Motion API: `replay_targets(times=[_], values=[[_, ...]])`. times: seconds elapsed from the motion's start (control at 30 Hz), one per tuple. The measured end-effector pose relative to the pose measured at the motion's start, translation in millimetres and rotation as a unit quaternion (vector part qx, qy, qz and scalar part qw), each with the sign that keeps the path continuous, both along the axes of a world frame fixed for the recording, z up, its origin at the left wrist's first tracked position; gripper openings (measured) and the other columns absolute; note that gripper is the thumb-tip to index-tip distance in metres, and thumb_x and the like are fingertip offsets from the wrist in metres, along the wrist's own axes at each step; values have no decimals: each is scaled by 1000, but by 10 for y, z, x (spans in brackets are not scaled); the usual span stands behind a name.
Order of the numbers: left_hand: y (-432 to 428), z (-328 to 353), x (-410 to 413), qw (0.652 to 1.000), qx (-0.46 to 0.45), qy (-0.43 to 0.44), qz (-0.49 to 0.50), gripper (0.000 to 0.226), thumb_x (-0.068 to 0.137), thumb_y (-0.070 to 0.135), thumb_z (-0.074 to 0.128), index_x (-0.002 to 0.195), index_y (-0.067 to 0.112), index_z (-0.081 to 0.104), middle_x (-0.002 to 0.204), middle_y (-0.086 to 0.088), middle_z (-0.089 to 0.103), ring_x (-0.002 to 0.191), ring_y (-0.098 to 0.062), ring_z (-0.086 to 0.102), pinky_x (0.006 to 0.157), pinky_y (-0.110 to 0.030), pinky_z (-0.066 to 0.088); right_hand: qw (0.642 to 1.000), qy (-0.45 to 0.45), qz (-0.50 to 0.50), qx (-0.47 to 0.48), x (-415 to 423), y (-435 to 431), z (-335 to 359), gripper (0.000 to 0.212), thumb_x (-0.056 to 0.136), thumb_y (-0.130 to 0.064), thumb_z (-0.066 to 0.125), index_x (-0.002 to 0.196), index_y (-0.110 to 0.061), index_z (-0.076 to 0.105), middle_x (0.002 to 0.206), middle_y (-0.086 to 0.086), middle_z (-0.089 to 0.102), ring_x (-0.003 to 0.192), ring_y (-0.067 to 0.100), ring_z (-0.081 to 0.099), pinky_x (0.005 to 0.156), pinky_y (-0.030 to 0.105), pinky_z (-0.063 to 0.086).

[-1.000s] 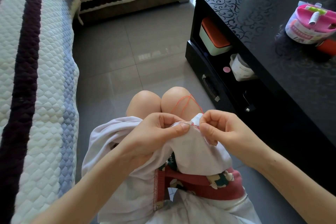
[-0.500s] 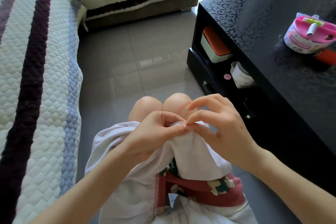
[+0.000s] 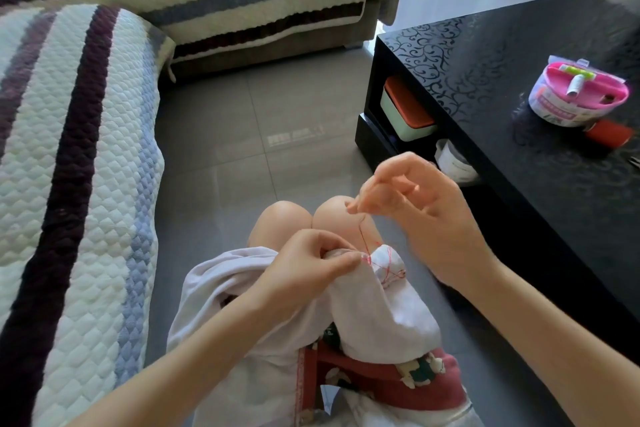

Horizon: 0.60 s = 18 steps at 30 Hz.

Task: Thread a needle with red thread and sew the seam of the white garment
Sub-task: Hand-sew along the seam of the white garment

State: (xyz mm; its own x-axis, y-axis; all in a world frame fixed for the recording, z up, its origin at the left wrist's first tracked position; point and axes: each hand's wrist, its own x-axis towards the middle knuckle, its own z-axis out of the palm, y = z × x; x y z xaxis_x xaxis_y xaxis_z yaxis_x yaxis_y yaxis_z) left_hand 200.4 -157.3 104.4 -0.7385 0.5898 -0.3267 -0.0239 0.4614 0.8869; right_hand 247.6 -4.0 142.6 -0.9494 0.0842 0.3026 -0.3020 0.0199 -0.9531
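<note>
The white garment lies bunched over my lap. My left hand pinches its folded seam edge between thumb and fingers. Red stitches cross the cloth just right of that pinch. My right hand is raised above the seam, thumb and forefinger pinched together at the top of the red thread, which runs down from them to the cloth. The needle itself is too small and blurred to make out between the fingertips.
A black low table stands close on the right, carrying a pink sewing kit tub and a red thread spool. Boxes sit on its lower shelf. A quilted striped sofa runs along the left. Grey tiled floor lies ahead.
My right hand has lifted up and away from the seam, drawing the red thread up through the cloth. My left hand keeps its pinch on the seam.
</note>
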Motion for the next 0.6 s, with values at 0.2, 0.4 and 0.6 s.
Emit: replay_targets(times=[0.2,0.4,0.6], values=[[-145,50,-127,985,77,-154,-16,5,85,13,71,85,13,77,86,1,74,87,-5,64,83,-19,48,936,-276,64,-210,-317,524,-136,7,88,-23,47,86,-17,44,50,-3,39,41,9,37,40,19,35],[-220,80,-118,972,101,-206,-58,24,76,23,70,92,6,76,94,-12,71,92,-14,62,91,-30,43,956,-208,-200,-48,-929,1280,-401,23,101,-14,45,79,-22,47,47,-12,35,38,3,26,44,24,14],[-290,98,-99,969,117,-212,-56,22,76,22,69,91,6,76,94,-12,71,93,-12,62,90,-25,44,871,-222,-399,181,-1096,1652,-472,15,81,-33,58,91,-22,55,83,-7,57,85,16,55,80,37,49]])
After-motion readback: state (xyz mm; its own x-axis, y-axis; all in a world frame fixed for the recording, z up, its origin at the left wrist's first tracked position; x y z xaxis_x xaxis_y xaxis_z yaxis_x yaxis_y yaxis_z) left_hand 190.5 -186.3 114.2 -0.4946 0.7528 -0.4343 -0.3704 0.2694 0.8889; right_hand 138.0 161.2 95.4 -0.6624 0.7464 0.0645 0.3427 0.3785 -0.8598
